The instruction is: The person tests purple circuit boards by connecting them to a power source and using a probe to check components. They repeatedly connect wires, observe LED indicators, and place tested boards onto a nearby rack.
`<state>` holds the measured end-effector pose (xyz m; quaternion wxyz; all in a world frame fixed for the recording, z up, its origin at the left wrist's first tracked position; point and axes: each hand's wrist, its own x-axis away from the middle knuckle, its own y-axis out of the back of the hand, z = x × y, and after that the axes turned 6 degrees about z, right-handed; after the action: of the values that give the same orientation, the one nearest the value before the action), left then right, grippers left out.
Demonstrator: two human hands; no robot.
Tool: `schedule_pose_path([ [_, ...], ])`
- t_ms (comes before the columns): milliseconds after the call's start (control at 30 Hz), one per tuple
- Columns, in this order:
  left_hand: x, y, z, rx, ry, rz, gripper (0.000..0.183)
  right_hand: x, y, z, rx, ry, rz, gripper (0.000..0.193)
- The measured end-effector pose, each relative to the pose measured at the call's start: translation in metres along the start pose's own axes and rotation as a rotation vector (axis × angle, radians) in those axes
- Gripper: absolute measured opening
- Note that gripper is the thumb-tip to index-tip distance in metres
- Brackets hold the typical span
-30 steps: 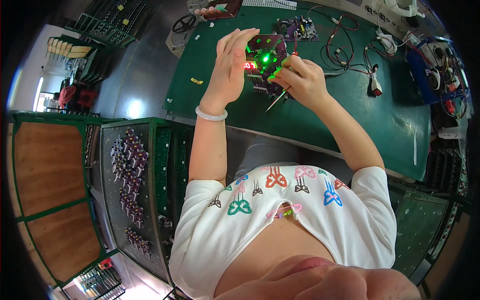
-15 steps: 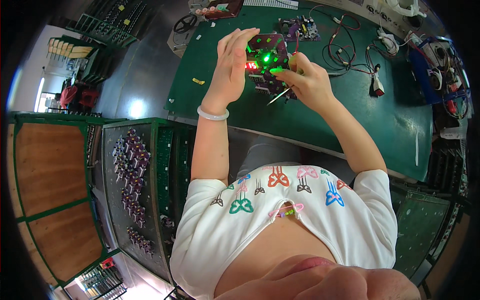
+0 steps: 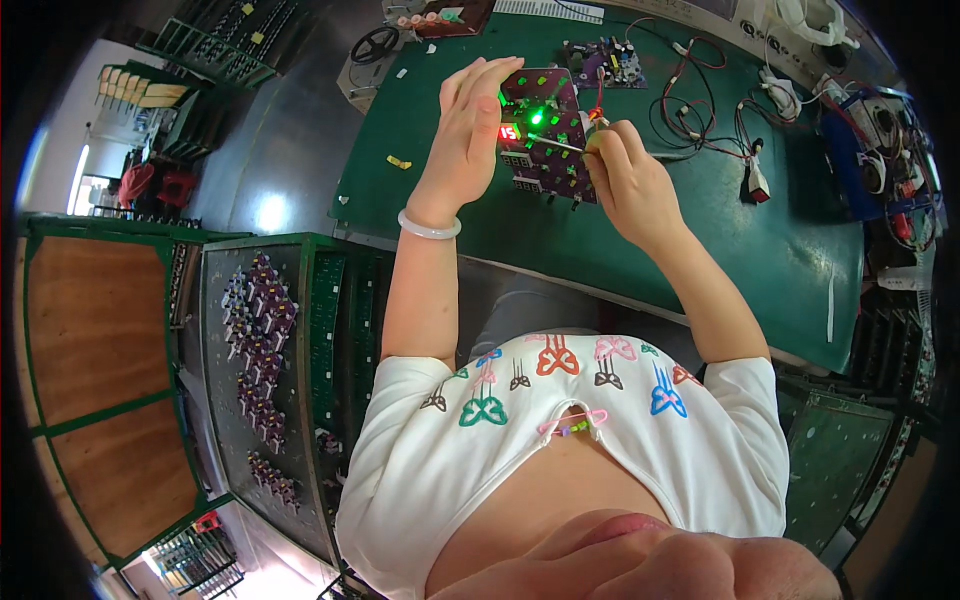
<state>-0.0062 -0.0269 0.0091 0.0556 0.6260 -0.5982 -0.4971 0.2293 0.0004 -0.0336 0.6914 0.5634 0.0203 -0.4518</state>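
Note:
A purple circuit board (image 3: 550,105) with several small green parts stands on the bench, a bright green light and a red lit digit display (image 3: 509,132) on it. Along its left edge is my left hand (image 3: 468,130), held flat with fingers stretched out and close together; whether it touches the board I cannot tell. My right hand (image 3: 632,185), at the board's right side, pinches a thin metal rod (image 3: 562,144). The rod points left across the board's face, its tip near the display. Red wires (image 3: 600,95) run up by the board's right edge.
Another circuit board (image 3: 610,62) lies farther back on the green bench top (image 3: 760,255). Tangled red and black cables (image 3: 690,110) spread to the right, near a blue rack (image 3: 850,150) of devices. A scrap of yellow (image 3: 399,162) lies left. A trolley shelf (image 3: 225,370) holds several purple boards.
My right hand has turned, swinging the rod's tip from below the board up to its face near the display. My left hand stays along the left edge.

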Motion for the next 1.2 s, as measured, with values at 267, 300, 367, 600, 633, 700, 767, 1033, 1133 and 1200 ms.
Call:
schedule_pose_path([
  [267,0.001,-0.001,0.001,-0.009,-0.012,-0.009,0.063,-0.001,-0.006,0.008,-0.07,-0.008,-0.089,0.013],
  [300,0.001,-0.001,0.0,-0.004,-0.008,-0.009,0.063,-0.002,-0.006,0.009,-0.069,-0.009,-0.092,0.014],
  [367,0.001,-0.001,0.0,0.007,0.0,-0.009,0.063,-0.003,-0.008,0.009,-0.082,-0.003,-0.09,0.014],
  [600,0.001,-0.002,-0.002,0.001,0.002,-0.008,0.063,-0.002,-0.014,0.008,-0.019,0.033,-0.134,0.016],
  [633,0.001,-0.002,-0.001,0.0,0.001,-0.011,0.063,-0.003,-0.013,0.008,-0.018,0.028,-0.129,0.016],
  [700,0.002,-0.002,-0.001,-0.001,0.003,-0.013,0.063,-0.003,-0.013,0.01,-0.016,0.017,-0.118,0.015],
  [767,0.002,-0.002,-0.002,-0.002,0.007,-0.013,0.064,-0.003,-0.015,0.01,0.001,0.03,-0.143,0.015],
  [1033,0.002,-0.002,-0.003,-0.005,-0.006,-0.015,0.065,0.0,-0.016,0.014,0.002,0.002,-0.134,0.016],
  [1133,0.002,-0.002,-0.004,-0.012,-0.004,-0.015,0.066,0.001,-0.017,0.014,0.018,0.01,-0.138,0.016],
  [1200,0.002,-0.002,-0.003,-0.015,0.0,-0.016,0.067,0.001,-0.016,0.015,0.033,0.014,-0.138,0.016],
])
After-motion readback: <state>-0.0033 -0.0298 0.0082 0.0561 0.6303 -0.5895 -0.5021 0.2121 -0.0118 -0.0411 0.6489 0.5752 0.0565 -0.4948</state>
